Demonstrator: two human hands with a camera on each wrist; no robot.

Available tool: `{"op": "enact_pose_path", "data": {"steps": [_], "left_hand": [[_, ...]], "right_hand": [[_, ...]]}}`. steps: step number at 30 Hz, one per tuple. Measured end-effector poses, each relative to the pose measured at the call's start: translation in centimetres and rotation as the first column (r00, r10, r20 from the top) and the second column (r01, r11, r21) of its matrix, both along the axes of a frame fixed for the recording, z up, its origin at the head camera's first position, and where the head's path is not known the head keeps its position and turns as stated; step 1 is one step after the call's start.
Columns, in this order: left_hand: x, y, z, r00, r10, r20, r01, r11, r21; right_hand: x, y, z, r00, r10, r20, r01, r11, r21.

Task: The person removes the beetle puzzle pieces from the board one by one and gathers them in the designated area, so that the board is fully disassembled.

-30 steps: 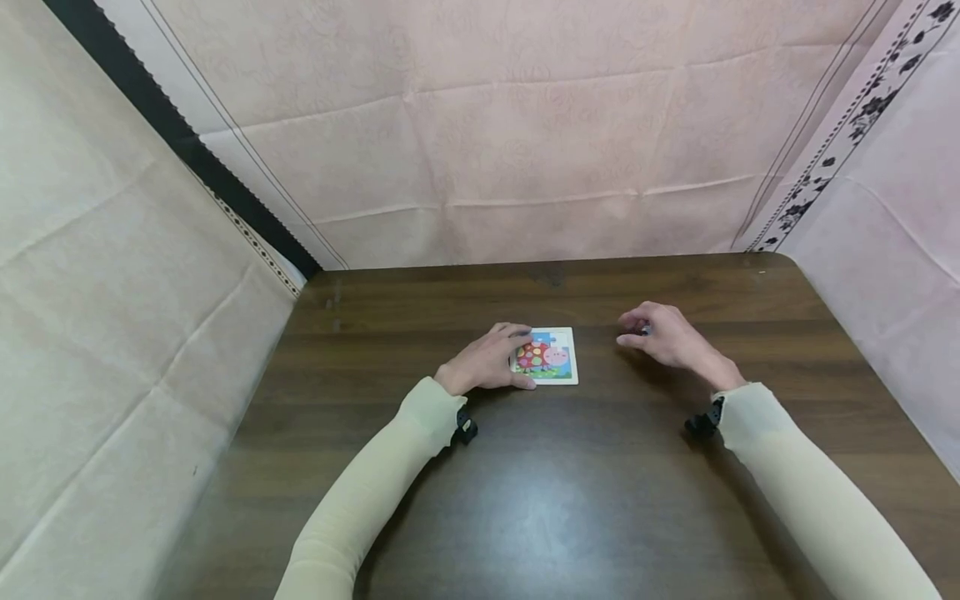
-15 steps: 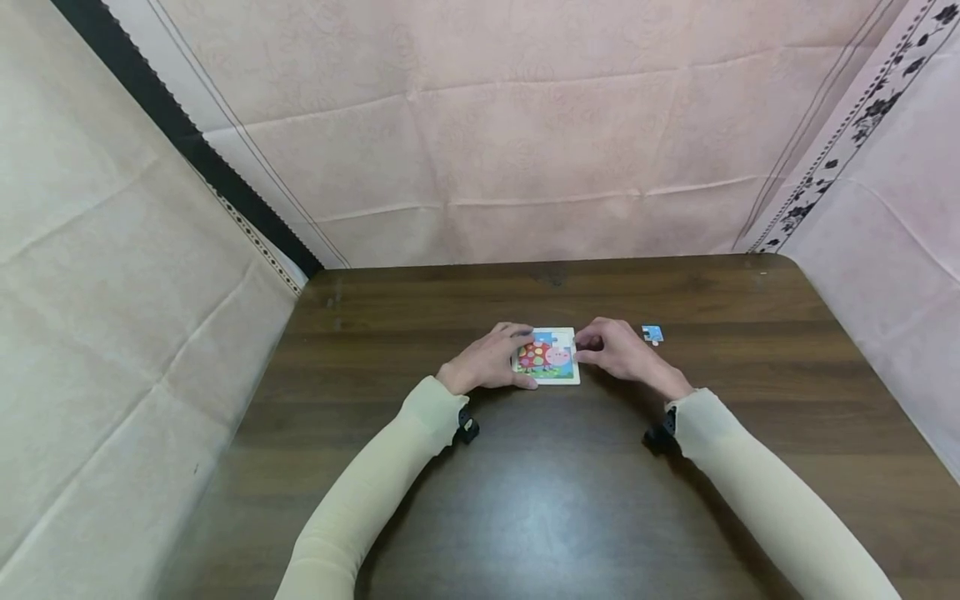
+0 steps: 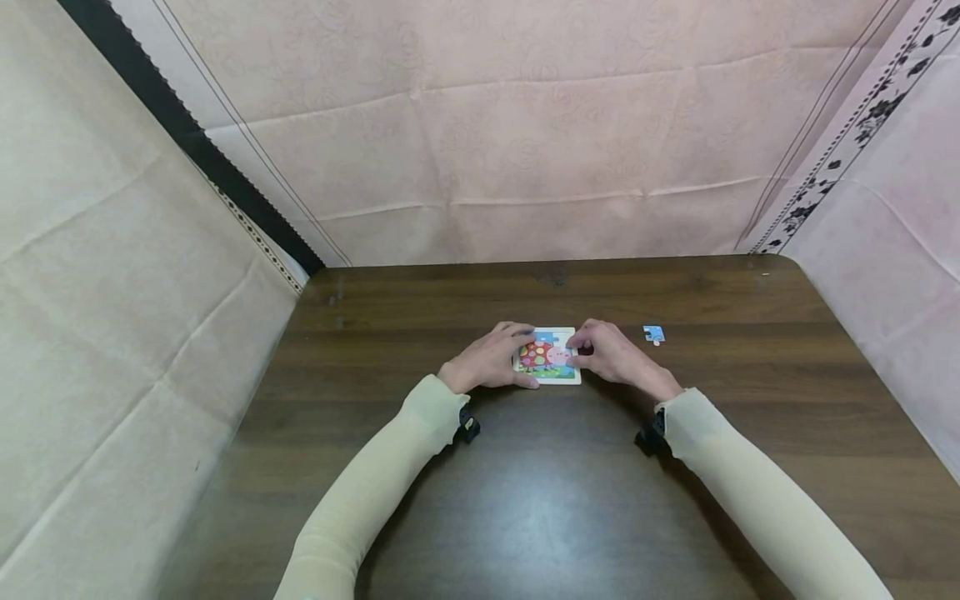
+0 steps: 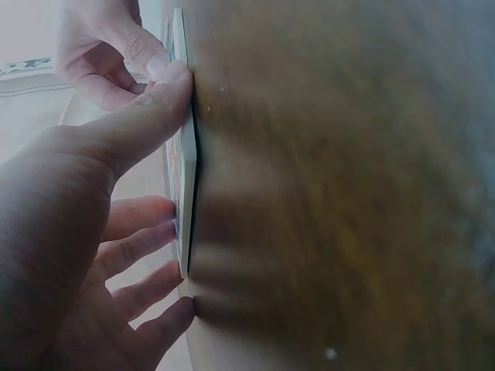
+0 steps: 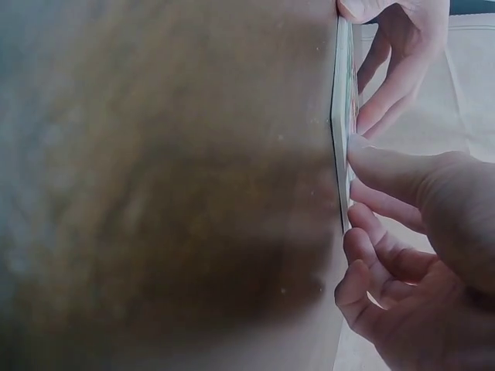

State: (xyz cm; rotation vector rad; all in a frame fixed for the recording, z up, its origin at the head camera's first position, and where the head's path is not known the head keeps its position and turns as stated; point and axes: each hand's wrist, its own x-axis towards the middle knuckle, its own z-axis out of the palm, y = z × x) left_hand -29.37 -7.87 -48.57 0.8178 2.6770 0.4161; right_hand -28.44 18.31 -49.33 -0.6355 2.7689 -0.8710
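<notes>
A small jigsaw puzzle (image 3: 546, 358) in a white frame lies on the table, its picture showing a pink face and a red spotted body. My left hand (image 3: 489, 358) holds its left side, thumb at the near edge and fingers at the far side. From the right, my right hand (image 3: 617, 357) reaches over the frame, thumb and index finger pinching a puzzle piece at its right part; the fingers hide most of that piece. In the right wrist view the right thumb (image 5: 387, 166) lies against the puzzle's face. A loose blue puzzle piece (image 3: 654, 334) rests farther right.
The brown wooden table (image 3: 465, 500) runs back to a pale cloth wall (image 3: 540, 167). More cloth hangs along the left and right sides. Black wrist devices sit at both cuffs, near the tabletop.
My right hand has moved left from beside the loose blue piece to the puzzle's right part, uncovering that piece. The left hand has stayed on the puzzle.
</notes>
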Motion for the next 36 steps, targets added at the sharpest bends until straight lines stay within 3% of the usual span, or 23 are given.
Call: {"op": "enact_pose_path", "data": {"steps": [16, 26, 36], "left_hand": [[-0.1, 0.05, -0.03, 1.0, 0.006, 0.002, -0.006, 1.0, 0.005], [-0.04, 0.03, 0.07, 1.0, 0.002, -0.006, -0.002, 1.0, 0.007], [0.16, -0.14, -0.16, 0.998, -0.053, -0.04, 0.055, 0.998, 0.038]], "right_hand": [[-0.14, -0.48, 0.47, 0.998, -0.027, 0.06, 0.025, 0.999, 0.04], [0.05, -0.73, 0.64, 0.999, -0.021, 0.043, 0.02, 1.0, 0.021], [0.26, -0.9, 0.88, 0.999, -0.011, 0.034, 0.01, 1.0, 0.024]]}}
